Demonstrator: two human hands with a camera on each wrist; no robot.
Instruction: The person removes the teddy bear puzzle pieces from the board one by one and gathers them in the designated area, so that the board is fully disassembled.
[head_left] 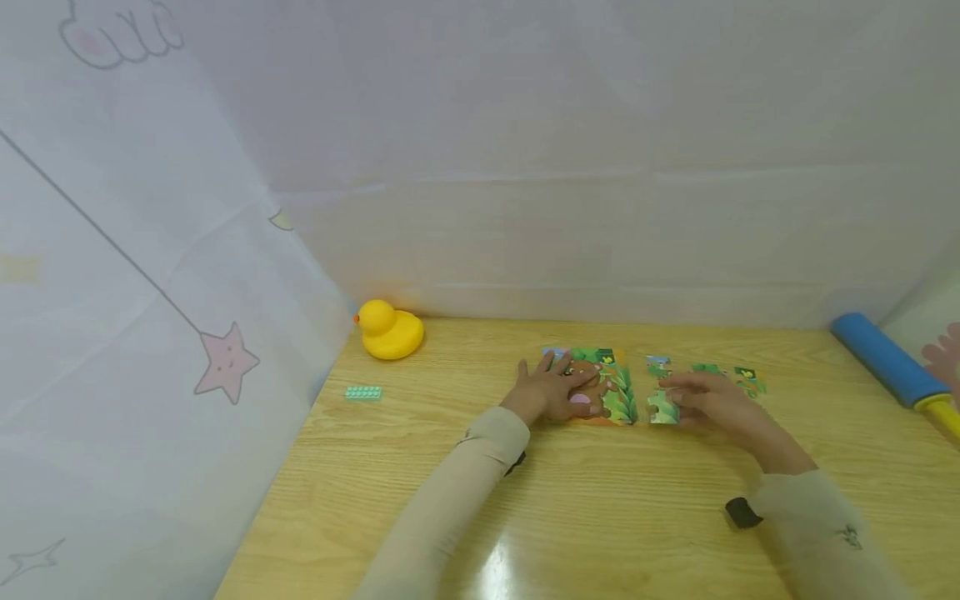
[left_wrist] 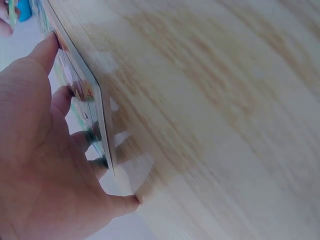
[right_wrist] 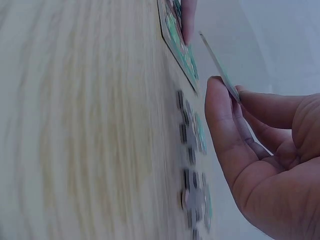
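A jigsaw puzzle (head_left: 621,392) with a brown animal and green leaves lies on the table. On its left part rests my left hand (head_left: 551,393), fingers spread; in the left wrist view its fingertips touch the puzzle's face and edge, and the thumb (left_wrist: 125,204) reaches the tabletop. Just right of the puzzle, my right hand (head_left: 716,408) pinches a green puzzle piece (head_left: 663,408) between thumb and fingers. The right wrist view shows this thin piece (right_wrist: 220,65) tilted and raised above the table. Loose puzzle pieces (head_left: 748,377) lie beyond and beside the right hand, some partly hidden by it.
A yellow rubber duck (head_left: 392,332) sits at the back left, with a small green patterned strip (head_left: 363,393) in front of it. At the right edge lies a blue cylinder with a yellow handle (head_left: 888,358). White cloth walls (head_left: 525,242) stand behind and beside the wooden table (head_left: 600,517).
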